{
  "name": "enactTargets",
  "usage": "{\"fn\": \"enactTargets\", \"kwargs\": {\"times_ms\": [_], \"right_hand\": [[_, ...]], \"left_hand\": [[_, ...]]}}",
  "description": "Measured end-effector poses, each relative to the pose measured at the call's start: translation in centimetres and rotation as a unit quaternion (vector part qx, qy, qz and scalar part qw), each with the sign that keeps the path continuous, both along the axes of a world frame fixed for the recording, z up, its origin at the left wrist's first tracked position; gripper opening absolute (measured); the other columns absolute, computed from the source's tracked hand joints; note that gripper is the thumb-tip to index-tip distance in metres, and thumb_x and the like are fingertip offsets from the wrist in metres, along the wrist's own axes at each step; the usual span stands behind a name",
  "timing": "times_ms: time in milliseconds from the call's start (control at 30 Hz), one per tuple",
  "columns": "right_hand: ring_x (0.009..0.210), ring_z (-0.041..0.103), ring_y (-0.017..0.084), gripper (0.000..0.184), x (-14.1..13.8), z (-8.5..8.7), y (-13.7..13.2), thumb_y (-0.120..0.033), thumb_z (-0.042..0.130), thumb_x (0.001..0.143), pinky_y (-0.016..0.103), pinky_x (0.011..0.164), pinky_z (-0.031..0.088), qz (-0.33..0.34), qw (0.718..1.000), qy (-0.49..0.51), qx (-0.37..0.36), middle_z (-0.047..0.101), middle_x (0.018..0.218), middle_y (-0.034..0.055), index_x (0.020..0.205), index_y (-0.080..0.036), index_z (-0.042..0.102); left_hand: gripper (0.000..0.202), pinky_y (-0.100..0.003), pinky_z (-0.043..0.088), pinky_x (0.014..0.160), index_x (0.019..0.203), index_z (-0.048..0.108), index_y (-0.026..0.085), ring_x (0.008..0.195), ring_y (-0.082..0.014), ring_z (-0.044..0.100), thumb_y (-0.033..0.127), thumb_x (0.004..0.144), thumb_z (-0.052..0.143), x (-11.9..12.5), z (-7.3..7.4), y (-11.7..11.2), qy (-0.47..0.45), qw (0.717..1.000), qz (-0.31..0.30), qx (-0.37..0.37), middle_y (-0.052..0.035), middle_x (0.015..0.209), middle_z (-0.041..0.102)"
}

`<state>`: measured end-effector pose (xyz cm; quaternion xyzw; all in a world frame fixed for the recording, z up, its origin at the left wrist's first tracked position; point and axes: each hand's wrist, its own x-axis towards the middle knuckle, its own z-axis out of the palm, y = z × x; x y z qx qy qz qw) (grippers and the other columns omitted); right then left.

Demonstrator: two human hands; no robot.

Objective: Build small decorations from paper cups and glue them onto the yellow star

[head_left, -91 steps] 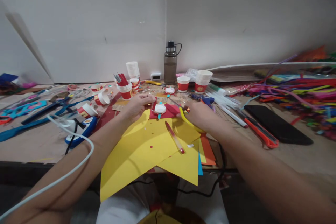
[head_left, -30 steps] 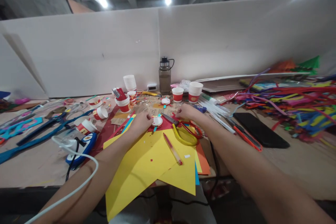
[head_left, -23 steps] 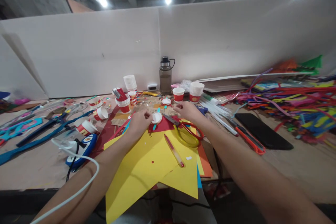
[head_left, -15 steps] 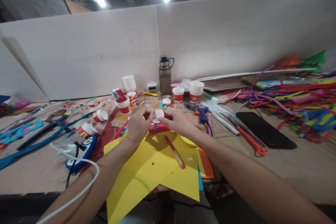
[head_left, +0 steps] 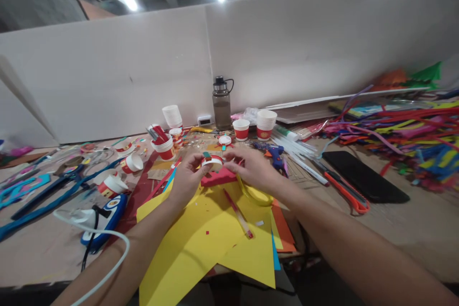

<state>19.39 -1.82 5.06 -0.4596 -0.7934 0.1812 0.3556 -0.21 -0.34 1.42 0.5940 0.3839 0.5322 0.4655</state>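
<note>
My left hand [head_left: 188,175] pinches one side of a small cut-down paper cup [head_left: 214,165], white with a red edge. A small green piece shows on the cup's top edge. On its other side my right hand [head_left: 248,166] has thumb and fingers closed at the rim. The cup is tilted above a folded red paper [head_left: 218,178]. Below lie yellow paper sheets [head_left: 182,244] with a red and pale pencil-like stick [head_left: 238,213] on them. Beside my right wrist is a yellow scissor-like handle [head_left: 256,195], partly covered. A similar white cup piece [head_left: 224,139] with coloured tabs lies just beyond my hands.
Paper cups [head_left: 266,124] and a bottle [head_left: 222,103] stand at the back. A blue glue gun [head_left: 276,155], orange cutter [head_left: 344,191] and black phone [head_left: 364,177] lie right. Left are tipped cups [head_left: 113,185], a power strip [head_left: 103,222] and a white cable [head_left: 118,267] crossing my forearm.
The cup piece has been turned, so its green piece is now on top instead of hanging below. Both hands still hold it. The view has shifted slightly.
</note>
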Motion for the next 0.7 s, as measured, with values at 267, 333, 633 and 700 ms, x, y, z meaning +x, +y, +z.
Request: {"fn": "enactTargets", "kwargs": {"times_ms": [267, 333, 633, 700], "right_hand": [[0.073, 0.062, 0.023, 0.029, 7.6, 0.9, 2.0, -0.041, 0.053, 0.087, 0.031, 0.060, 0.036, -0.348, 0.907, -0.236, -0.018, 0.069, 0.078, 0.0121, 0.081, -0.016, 0.068], [0.072, 0.062, 0.024, 0.029, 8.2, 0.2, 2.4, -0.041, 0.055, 0.085, 0.031, 0.059, 0.036, -0.352, 0.892, -0.278, -0.053, 0.069, 0.076, 0.0126, 0.077, -0.016, 0.067], [0.070, 0.058, 0.015, 0.012, 4.3, -2.2, 2.0, -0.028, 0.059, 0.083, 0.024, 0.060, 0.037, -0.106, 0.978, -0.169, -0.054, 0.067, 0.078, 0.0025, 0.081, -0.018, 0.065], [0.067, 0.057, 0.015, 0.012, 4.5, -2.2, 1.4, -0.031, 0.061, 0.082, 0.025, 0.058, 0.035, -0.114, 0.973, -0.194, -0.049, 0.065, 0.075, 0.0014, 0.080, -0.019, 0.064]], "left_hand": [[0.032, -0.029, 0.056, 0.066, 0.091, 0.051, 0.019, 0.070, -0.0146, 0.067, 0.036, 0.073, 0.071, 0.5, -1.6, 0.3, -0.062, 0.996, 0.001, -0.069, -0.0008, 0.085, 0.068], [0.035, -0.029, 0.056, 0.068, 0.093, 0.051, 0.019, 0.073, -0.0151, 0.068, 0.036, 0.070, 0.073, 0.6, -2.1, 0.3, -0.070, 0.993, 0.002, -0.095, -0.0011, 0.086, 0.068], [0.037, -0.026, 0.055, 0.062, 0.097, 0.053, 0.018, 0.067, -0.0132, 0.066, 0.037, 0.072, 0.071, 0.8, -2.3, -0.1, -0.029, 0.989, -0.004, -0.147, -0.0025, 0.087, 0.067], [0.036, -0.024, 0.054, 0.059, 0.099, 0.052, 0.019, 0.064, -0.0119, 0.064, 0.036, 0.073, 0.070, 0.7, -2.5, 0.0, -0.023, 0.990, 0.001, -0.141, -0.0020, 0.086, 0.067]]}}
